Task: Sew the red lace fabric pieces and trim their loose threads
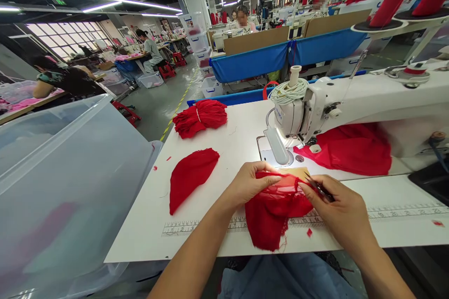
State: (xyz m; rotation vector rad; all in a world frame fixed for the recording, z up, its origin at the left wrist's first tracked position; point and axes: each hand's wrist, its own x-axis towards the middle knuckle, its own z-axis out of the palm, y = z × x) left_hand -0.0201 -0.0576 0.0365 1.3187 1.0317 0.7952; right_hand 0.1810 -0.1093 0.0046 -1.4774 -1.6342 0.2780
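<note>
Two closed grips: left hand pinches red fabric, right hand holds dark tool.

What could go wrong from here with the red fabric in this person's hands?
1. The snips in the right hand point toward the left hand, which pinches the red fabric piece; a slip might nick a finger.
2. The blades might catch the sheer cloth itself.
3. The fabric reaches the front edge of the table and could slide off.
</note>
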